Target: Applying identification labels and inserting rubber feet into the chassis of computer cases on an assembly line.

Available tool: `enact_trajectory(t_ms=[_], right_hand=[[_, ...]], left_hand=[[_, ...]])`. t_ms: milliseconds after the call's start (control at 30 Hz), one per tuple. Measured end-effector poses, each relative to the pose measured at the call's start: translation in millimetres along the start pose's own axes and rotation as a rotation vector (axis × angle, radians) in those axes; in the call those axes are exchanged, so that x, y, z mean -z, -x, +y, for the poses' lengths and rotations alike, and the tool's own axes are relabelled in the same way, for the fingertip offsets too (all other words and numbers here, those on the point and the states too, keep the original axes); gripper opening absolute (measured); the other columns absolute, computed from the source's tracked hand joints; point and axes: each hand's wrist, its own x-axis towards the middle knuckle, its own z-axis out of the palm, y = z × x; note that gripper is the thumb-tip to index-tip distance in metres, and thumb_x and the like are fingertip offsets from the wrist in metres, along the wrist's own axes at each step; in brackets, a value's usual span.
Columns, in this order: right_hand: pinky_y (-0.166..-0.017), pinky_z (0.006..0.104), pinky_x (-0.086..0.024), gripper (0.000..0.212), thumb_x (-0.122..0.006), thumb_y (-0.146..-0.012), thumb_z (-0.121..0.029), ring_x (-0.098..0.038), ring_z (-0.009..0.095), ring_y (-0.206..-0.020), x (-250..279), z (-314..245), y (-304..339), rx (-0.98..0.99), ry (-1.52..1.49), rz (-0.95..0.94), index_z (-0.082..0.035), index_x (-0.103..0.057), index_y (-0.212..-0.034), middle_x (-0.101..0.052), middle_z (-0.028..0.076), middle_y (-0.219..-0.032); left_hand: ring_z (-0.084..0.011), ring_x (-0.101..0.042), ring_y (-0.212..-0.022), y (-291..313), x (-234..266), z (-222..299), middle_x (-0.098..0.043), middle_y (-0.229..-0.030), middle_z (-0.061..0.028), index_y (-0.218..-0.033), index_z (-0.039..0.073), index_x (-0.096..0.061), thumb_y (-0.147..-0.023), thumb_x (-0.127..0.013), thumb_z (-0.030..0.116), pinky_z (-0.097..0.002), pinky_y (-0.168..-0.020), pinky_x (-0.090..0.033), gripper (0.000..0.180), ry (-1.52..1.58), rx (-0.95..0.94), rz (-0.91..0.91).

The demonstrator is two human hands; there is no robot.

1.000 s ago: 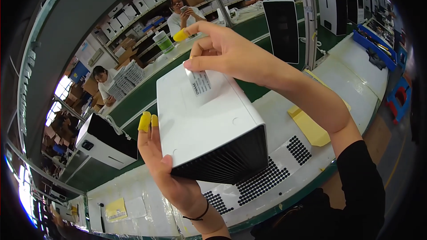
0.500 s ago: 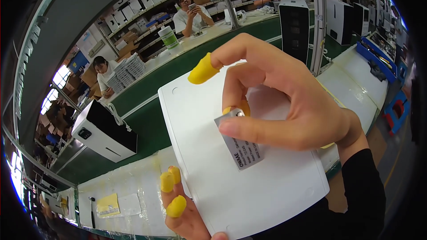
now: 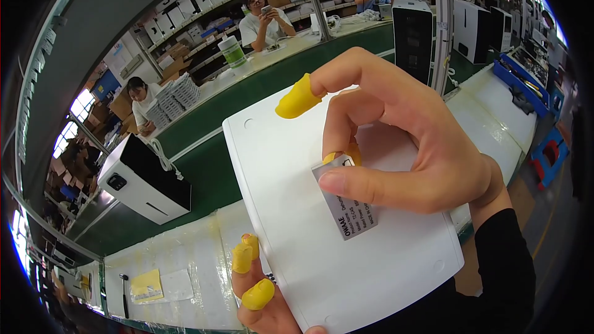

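Observation:
A white panel with rounded corners point(image 3: 278, 179) is tilted up in front of me. My left hand point(image 3: 269, 309) grips its lower left edge, with yellow finger cots on several fingertips and the thumb at the near edge. Over the panel's face, my right hand point(image 3: 421, 142) pinches a silver-grey printed label point(image 3: 351, 221) between thumb and a cotted finger. The right index finger, also in a yellow cot, is raised and bent away from the label. The label's lower end lies close over the panel; whether it touches I cannot tell.
Beyond the panel runs a green conveyor belt point(image 3: 213, 170). A white-and-black appliance point(image 3: 142, 179) rests at left, another point(image 3: 413, 43) stands by a metal post point(image 3: 443, 43). A blue tray of tools point(image 3: 526, 80) is at right. Yellow paper point(image 3: 146, 286) lies left; people sit across.
My right hand and the label have shifted slightly right. The panel and my left hand have also moved a little right. The grip on the label stays the same.

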Motion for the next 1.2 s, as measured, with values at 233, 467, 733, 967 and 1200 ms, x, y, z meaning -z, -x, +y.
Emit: enact_trajectory(t_ms=[233, 467, 733, 967, 1200], right_hand=[[-0.065, 0.0219, -0.041, 0.049, -0.069, -0.079, -0.005, -0.053, 0.007, -0.066, -4.6, 1.1, -0.7, 0.002, -0.031, 0.023, -0.002, -0.043, -0.121, -0.058, 0.002, -0.071], [-0.065, 0.0218, -0.041, 0.046, -0.068, -0.079, -0.005, -0.054, 0.007, -0.067, -2.6, 3.6, -1.2, -0.014, -0.004, 0.012, -0.001, -0.044, -0.119, -0.057, 0.001, -0.072], [-0.064, 0.0215, -0.042, 0.039, -0.066, -0.080, -0.001, -0.054, 0.007, -0.067, -5.4, 0.0, -0.6, -0.024, -0.014, 0.011, -0.002, -0.049, -0.116, -0.058, 0.004, -0.077], [-0.076, 0.0318, -0.046, 0.031, -0.068, -0.079, -0.007, -0.058, 0.023, -0.082, -2.6, -11.5, -12.9, 0.306, 0.847, -0.092, -0.003, -0.058, -0.108, -0.059, 0.009, -0.090], [-0.084, 0.0352, -0.045, 0.025, -0.061, -0.087, -0.018, -0.056, 0.026, -0.098, 46.6, 49.4, -32.2, 0.210, 0.980, 0.271, -0.004, -0.060, -0.107, -0.060, 0.009, -0.102]], left_hand=[[-0.0479, -0.057, -0.101, -28.1, -48.7, 27.1, -0.039, -0.124, -0.0338, -0.130, 0.006, -0.026, -0.101, -0.033, 0.027, -0.0489, -0.089, -0.053, 0.036, 0.446, 0.274, 0.653], [-0.0426, -0.056, -0.108, -31.0, -17.8, 13.3, -0.039, -0.125, -0.0330, -0.130, 0.004, -0.027, -0.093, -0.052, 0.023, -0.0470, -0.088, -0.054, 0.048, 0.484, 0.268, 0.420], [-0.0440, -0.037, -0.129, -35.3, -4.4, 25.2, -0.026, -0.143, -0.0336, -0.140, 0.006, -0.029, -0.088, -0.048, 0.023, -0.0574, -0.106, -0.031, 0.058, 1.126, 0.578, 0.381], [-0.0425, -0.045, -0.124, -12.0, -42.0, 12.9, -0.036, -0.132, -0.0331, -0.140, 0.011, -0.020, -0.099, -0.038, 0.028, -0.0505, -0.104, -0.042, 0.048, 0.468, 0.229, 0.472], [-0.0333, -0.052, -0.119, -53.3, -25.7, 27.6, -0.045, -0.130, -0.0266, -0.130, 0.007, -0.040, -0.092, -0.044, 0.021, -0.0470, -0.094, -0.048, 0.041, 1.006, 0.620, 0.666]])
